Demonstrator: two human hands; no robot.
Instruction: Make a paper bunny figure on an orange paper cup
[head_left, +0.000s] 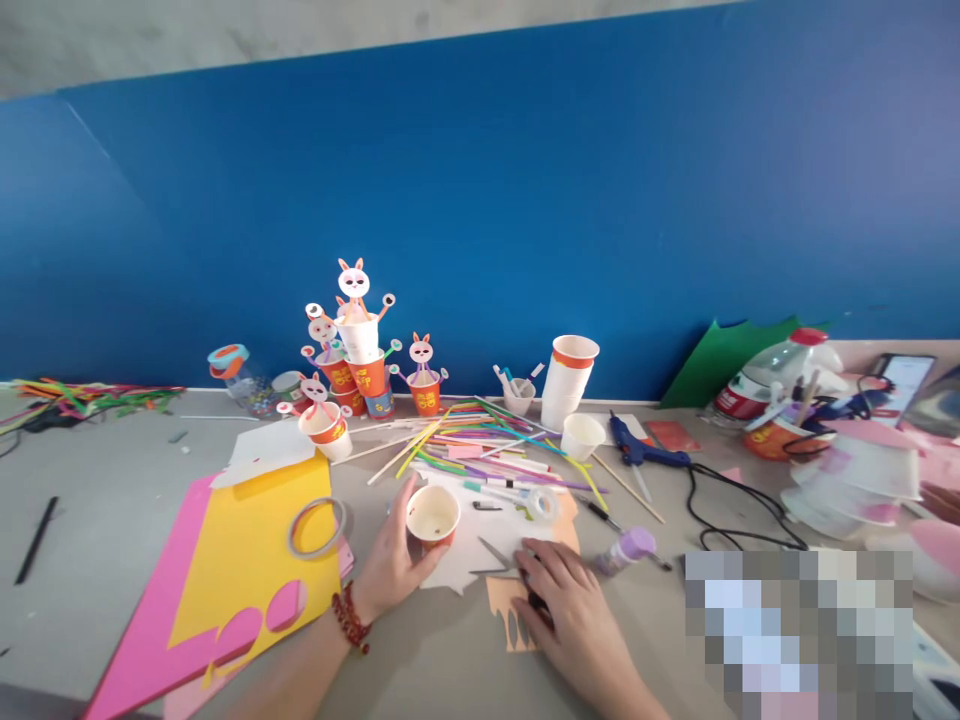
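Observation:
My left hand (394, 565) is wrapped round a small orange paper cup (433, 516) that stands upright on white paper near the table's front. A red bead bracelet (349, 620) sits on that wrist. My right hand (574, 605) rests fingers-down on a pair of scissors (499, 556), whose blades point left toward the cup. Under this hand lies a peach paper cut-out (502, 600). Whether the fingers grip the scissor handles is hidden.
Yellow and pink foam sheets (232, 560) and a tape ring (317, 527) lie left. Bunny paper-cup figures (358, 350), stacked cups (566, 380), coloured straws (480, 445), a blue glue gun (637, 447), a glue stick (630, 550) and a bottle (772, 375) crowd the back and right.

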